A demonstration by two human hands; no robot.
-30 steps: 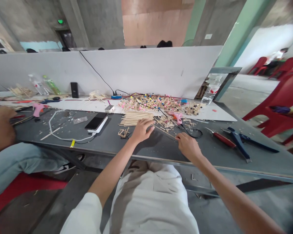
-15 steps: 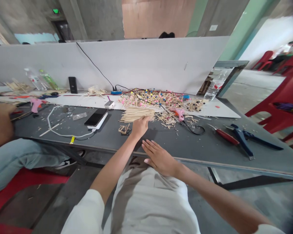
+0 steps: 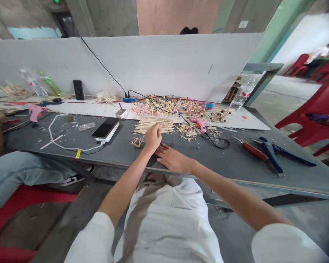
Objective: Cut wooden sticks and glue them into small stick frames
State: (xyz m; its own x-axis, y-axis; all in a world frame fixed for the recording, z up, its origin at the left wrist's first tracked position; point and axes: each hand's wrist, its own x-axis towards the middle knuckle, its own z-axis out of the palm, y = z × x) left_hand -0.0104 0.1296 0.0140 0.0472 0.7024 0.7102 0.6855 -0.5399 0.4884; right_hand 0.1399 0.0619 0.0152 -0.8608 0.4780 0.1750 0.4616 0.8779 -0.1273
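Left hand [image 3: 153,138]: head view, I've got it pinched fairly closed, seemingly on one thin stick [image 3: 166,119] angled over the pile of sticks [image 3: 142,126].
Right hand [image 3: 172,158]: flat, fingers extended, beside the left wrist near the front edge of the table [image 3: 214,164]; anything underneath, I can't tell.
Pile of sticks: at the front edge of the white board [image 3: 249,122].
Thin stick: single-stick handling, I judge; moving it calls for a steady pinch.
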